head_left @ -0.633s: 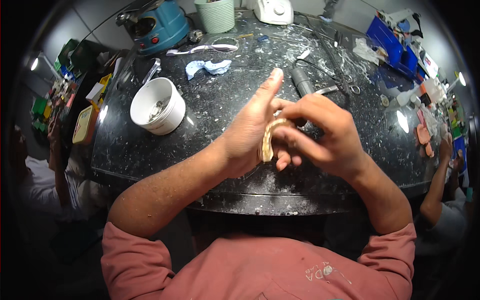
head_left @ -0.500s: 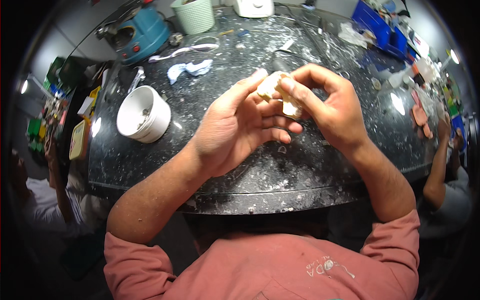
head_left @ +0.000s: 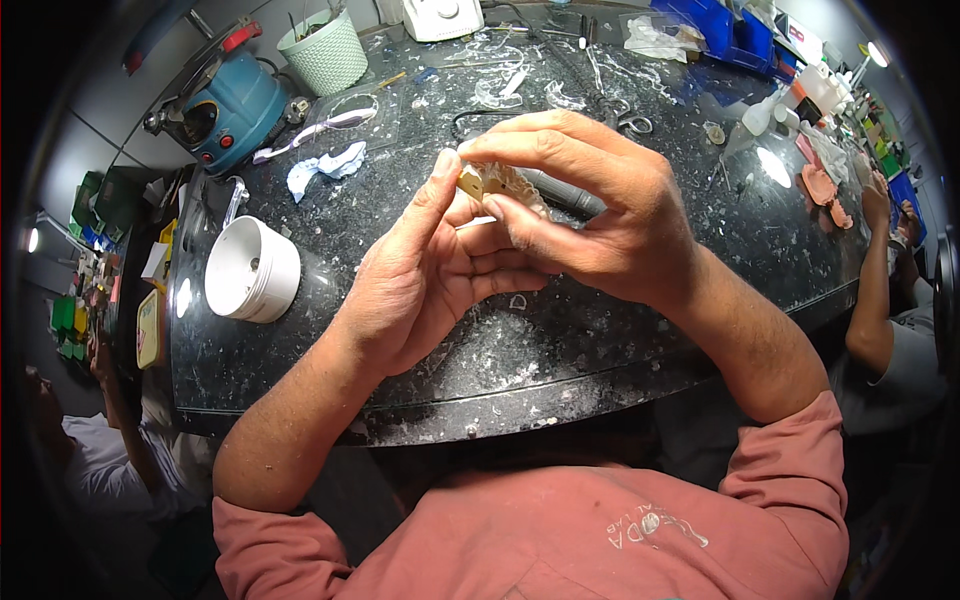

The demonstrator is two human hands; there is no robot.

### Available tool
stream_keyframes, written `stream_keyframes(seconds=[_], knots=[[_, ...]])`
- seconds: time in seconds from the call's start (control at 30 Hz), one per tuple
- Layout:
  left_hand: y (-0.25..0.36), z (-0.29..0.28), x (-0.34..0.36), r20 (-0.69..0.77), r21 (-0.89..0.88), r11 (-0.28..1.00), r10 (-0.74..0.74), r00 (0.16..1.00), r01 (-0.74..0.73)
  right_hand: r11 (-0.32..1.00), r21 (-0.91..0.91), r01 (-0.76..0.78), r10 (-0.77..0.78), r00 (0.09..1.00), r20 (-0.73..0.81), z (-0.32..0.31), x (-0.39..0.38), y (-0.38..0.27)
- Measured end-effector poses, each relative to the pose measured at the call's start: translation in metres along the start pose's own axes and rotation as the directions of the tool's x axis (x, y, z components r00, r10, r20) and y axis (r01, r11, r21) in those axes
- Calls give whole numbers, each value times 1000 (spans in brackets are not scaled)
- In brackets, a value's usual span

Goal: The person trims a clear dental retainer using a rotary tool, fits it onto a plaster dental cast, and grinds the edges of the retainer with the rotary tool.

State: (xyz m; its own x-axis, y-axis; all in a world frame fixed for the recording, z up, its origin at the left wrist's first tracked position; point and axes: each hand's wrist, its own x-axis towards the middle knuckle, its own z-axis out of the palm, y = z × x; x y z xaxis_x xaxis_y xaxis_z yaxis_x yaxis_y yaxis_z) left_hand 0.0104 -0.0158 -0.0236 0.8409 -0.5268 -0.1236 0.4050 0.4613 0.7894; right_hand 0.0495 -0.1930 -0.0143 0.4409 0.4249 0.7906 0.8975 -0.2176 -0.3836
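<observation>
A cream plaster dental model [head_left: 483, 178] is held up above the middle of the bench, a curved row of teeth showing on one side. My left hand [head_left: 400, 275] supports it from the left, thumb at its edge and fingers curled beneath. Over its top and near side, my right hand [head_left: 625, 215] grips it between thumb and fingers, hiding much of it. Behind my right hand, a dark grey cylindrical tool [head_left: 565, 195] lies on the bench. To the left stands a white tub [head_left: 255, 270] with small bits inside.
The black, dust-specked bench [head_left: 450, 400] carries a crumpled blue-white cloth [head_left: 327, 172], a teal machine [head_left: 232, 110] and a pale green basket [head_left: 325, 55]. Clear dental trays [head_left: 565, 95] lie farther back. Pink pieces [head_left: 820, 185] and blue bins [head_left: 740, 40] are at right. Other people work on both sides.
The dental model has been turned, so its row of teeth now shows. My right hand has come over its top, fingers reaching left. The whole view has shifted slightly.
</observation>
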Motion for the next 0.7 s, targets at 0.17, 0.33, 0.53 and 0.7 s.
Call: stream_keyframes(seconds=[0.17, 0.33, 0.53, 0.7], knots=[[0, -4, -2, 64, 12, 999, -49, 997, 48, 999, 32, -3, 3, 1000, 11, 0, -1, 2], [9, -4, -6, 69, -20, 999, 26, 997, -24, 995, 92, -31, 34, 999, -39, -1, 4, 1], [90, -16, -50, -167, 29, 844, 533, 829, -536, 972, 89, -218, 226, 969, -96, -18, 4, 27], [128, -80, -148, -329, 650, 517, 852, 407, -557, 953, -27, -303, 304, 951, 56, -14, 6, 23]])
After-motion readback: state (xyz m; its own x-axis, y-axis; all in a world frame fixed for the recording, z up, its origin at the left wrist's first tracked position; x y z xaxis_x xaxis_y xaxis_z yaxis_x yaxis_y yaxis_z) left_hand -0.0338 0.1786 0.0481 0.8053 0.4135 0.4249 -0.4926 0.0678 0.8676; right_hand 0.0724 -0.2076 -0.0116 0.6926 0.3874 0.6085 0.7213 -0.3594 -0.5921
